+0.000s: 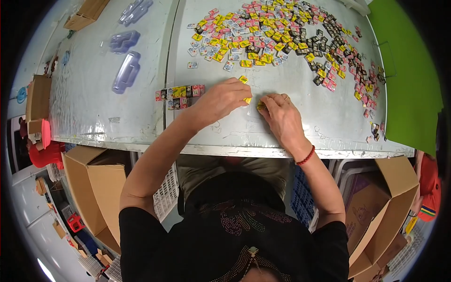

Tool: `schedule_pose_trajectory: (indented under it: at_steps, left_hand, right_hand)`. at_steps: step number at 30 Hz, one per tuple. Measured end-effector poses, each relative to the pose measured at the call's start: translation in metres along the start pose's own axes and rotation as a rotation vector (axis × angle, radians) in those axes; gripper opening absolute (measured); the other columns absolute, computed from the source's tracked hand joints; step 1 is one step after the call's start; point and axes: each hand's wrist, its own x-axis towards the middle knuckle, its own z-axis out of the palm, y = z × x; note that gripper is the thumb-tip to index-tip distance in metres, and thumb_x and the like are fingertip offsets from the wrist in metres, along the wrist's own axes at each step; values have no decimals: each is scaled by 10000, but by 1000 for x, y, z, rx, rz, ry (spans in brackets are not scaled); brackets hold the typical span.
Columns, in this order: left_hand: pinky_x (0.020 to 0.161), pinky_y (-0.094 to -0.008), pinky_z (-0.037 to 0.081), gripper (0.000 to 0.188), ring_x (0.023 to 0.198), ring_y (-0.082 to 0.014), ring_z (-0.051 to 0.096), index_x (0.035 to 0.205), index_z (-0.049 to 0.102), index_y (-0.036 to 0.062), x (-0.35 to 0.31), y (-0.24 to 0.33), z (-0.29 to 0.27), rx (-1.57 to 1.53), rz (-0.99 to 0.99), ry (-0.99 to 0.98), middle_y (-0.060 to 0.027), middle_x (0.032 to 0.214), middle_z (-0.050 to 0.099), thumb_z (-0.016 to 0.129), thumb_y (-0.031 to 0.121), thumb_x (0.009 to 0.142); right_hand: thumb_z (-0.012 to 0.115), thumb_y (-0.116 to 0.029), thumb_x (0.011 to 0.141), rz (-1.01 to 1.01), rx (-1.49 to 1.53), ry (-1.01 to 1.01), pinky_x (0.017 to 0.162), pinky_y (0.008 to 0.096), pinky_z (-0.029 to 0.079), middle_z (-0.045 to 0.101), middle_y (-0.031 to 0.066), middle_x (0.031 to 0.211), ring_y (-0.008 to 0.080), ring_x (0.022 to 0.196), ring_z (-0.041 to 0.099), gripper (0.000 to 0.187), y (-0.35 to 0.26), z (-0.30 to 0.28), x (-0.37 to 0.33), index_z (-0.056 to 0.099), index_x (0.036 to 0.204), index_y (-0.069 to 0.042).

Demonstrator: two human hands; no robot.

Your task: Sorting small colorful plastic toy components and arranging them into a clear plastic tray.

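Note:
Over the middle of the table, my left hand (228, 97) is closed in a pinch on a small yellow box (247, 100). Another yellow box (243, 79) lies just beyond its fingertips. A short way to the right, my right hand (283, 115) has its fingers closed on a second small yellow box (261, 106), partly covered by the fingers. Left of my left hand, little boxes in pink, black, yellow and white stand side by side in two rows (180, 92); my wrist hides part of them.
Many loose little boxes (268, 33) are spread across the far and right part of the white table (108, 105). Clear plastic trays (127, 73) lie at the far left. Open cardboard cartons (101, 183) stand below the front edge on both sides. A green surface (404, 70) borders the right.

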Motion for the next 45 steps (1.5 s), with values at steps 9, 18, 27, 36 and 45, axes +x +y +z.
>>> schedule_pose_trajectory:
  at_steps: [9, 18, 27, 36, 45]
  left_hand:
    - [888, -340, 507, 258, 1082, -261, 592, 962, 669, -14, -18, 10, 28, 7, -75, 267, -91, 1077, 653, 744, 73, 731]
    - [885, -350, 508, 266, 1088, -272, 591, 981, 660, 5, -29, 20, 36, 21, -204, 392, -74, 1114, 643, 742, 66, 736]
    - [839, -331, 523, 236, 985, -255, 629, 953, 670, 14, -30, 18, 39, 6, -200, 448, -79, 1060, 658, 751, 35, 732]
    - [819, -314, 532, 173, 998, -217, 627, 898, 692, 30, -31, 14, 37, 30, -180, 442, -46, 999, 673, 739, 69, 736]
    - [860, -323, 522, 144, 1040, -224, 614, 871, 705, 43, -30, 12, 40, 68, -157, 413, -37, 994, 679, 735, 75, 734]
  right_hand:
    - [723, -21, 747, 60, 10, 159, 797, 362, 509, 617, 141, 1049, 305, 869, 615, 298, -15, 18, -6, 646, 1035, -15]
    - [746, -1, 707, 53, -3, 265, 789, 351, 501, 628, 112, 997, 278, 897, 608, 279, -7, 15, -13, 658, 971, -20]
    - [727, -18, 719, 46, 9, 288, 785, 357, 474, 625, 101, 956, 279, 865, 579, 235, -9, 17, -18, 667, 946, -10]
    - [732, -21, 716, 52, -10, 297, 783, 355, 476, 620, 100, 945, 271, 854, 579, 235, -11, 16, -21, 669, 942, -3]
    - [723, -25, 750, 118, -54, 274, 821, 361, 458, 626, 104, 952, 268, 887, 587, 244, -18, 13, -24, 669, 987, -16]
